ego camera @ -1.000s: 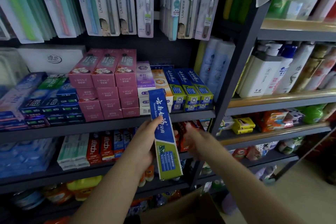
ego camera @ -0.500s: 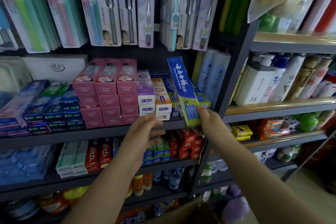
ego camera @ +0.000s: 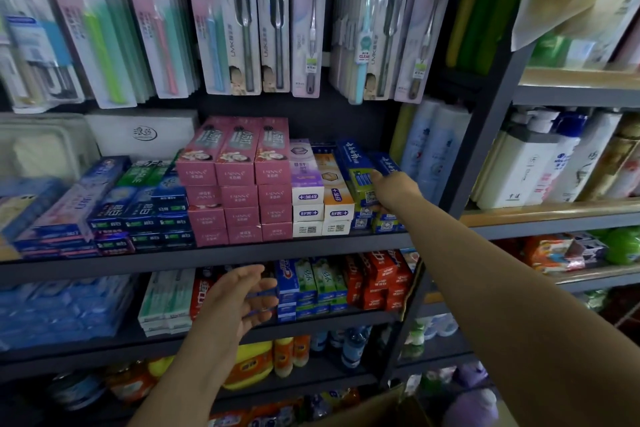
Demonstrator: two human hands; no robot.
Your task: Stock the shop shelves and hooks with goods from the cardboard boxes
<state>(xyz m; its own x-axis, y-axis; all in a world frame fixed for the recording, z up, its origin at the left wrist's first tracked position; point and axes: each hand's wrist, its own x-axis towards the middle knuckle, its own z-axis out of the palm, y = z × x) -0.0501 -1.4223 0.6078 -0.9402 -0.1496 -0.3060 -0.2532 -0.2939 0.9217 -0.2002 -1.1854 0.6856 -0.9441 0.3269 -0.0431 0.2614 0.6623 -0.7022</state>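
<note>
A blue and green toothpaste box point(ego camera: 355, 166) lies on top of the matching stack at the right end of the toothpaste shelf point(ego camera: 242, 251). My right hand point(ego camera: 393, 191) is at the box's front end, thumb on top and fingers curled beneath it. My left hand point(ego camera: 239, 298) hovers lower down in front of the shelf below, fingers spread and holding nothing. A corner of the cardboard box point(ego camera: 374, 406) shows at the bottom edge.
Pink toothpaste boxes point(ego camera: 239, 180) and white ones point(ego camera: 322, 198) fill the same shelf to the left. Toothbrush packs point(ego camera: 277, 28) hang on hooks above. A dark upright post point(ego camera: 460, 184) separates this bay from shampoo bottles point(ego camera: 540, 163) on the right.
My right hand carried the toothpaste box from a raised tilt down onto the blue stack on the shelf. My left hand let go and dropped away to the lower shelf level.
</note>
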